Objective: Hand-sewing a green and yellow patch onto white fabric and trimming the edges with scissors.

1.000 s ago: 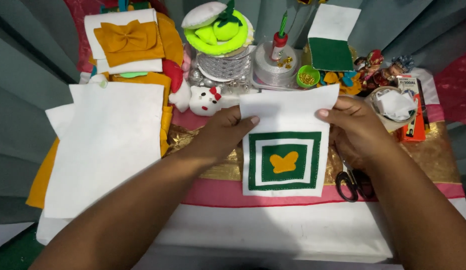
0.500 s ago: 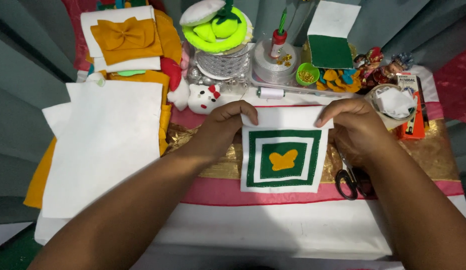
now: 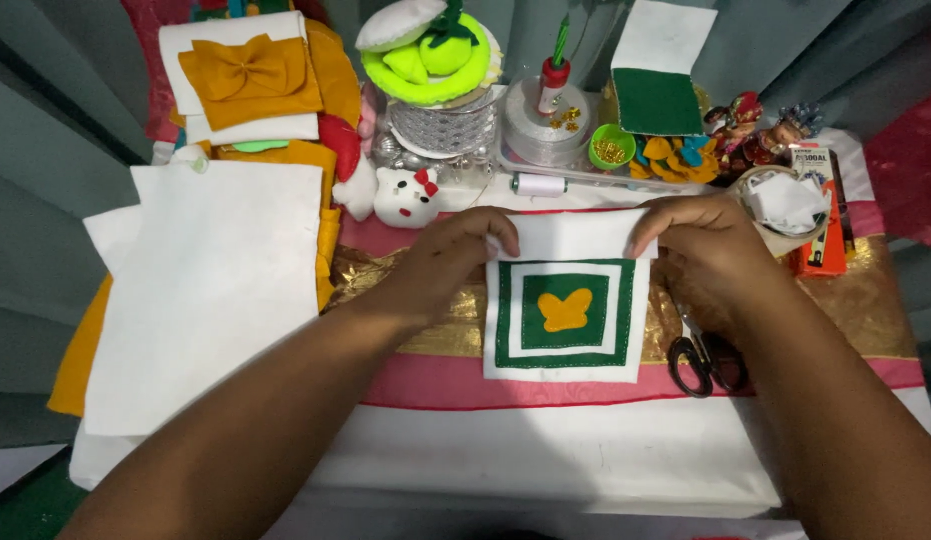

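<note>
I observe the left hand (image 3: pixel 448 262) and right hand (image 3: pixel 708 252) on the white felt square (image 3: pixel 569 310), which lies flat on the red-and-gold cloth (image 3: pixel 426 378). Both sets of fingers are curled, pinching its folded top edge. Black scissors (image 3: pixel 704 360) lie just beside the square, partly under the right wrist.
</note>
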